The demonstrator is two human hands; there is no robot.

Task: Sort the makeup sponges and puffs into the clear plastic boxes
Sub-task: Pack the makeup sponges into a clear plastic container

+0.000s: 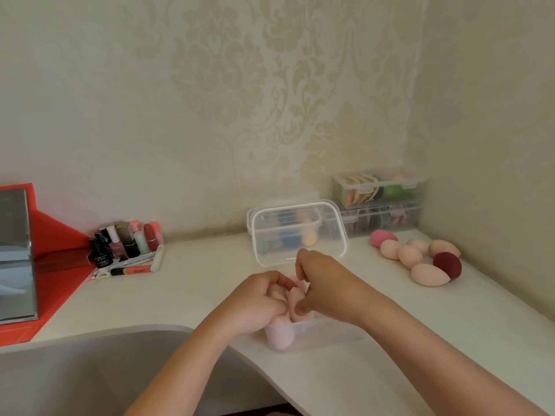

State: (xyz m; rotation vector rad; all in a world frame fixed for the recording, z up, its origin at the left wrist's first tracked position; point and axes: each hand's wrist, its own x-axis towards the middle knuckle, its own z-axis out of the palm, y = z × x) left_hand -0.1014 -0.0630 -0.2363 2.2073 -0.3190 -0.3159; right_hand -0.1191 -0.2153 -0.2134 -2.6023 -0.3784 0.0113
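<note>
An open clear plastic box stands on the white desk near its front edge, its lid raised behind my hands. Pale pink sponges fill it. My left hand is curled over the sponges at the box's left side. My right hand pinches a pink sponge at the top of the box. Several loose peach and pink egg-shaped sponges and one dark red sponge lie on the desk at the right.
Two closed clear boxes with coloured puffs are stacked in the back right corner; another box shows through the lid. Nail polish bottles and tubes cluster at the back left, beside a red tray and a mirror.
</note>
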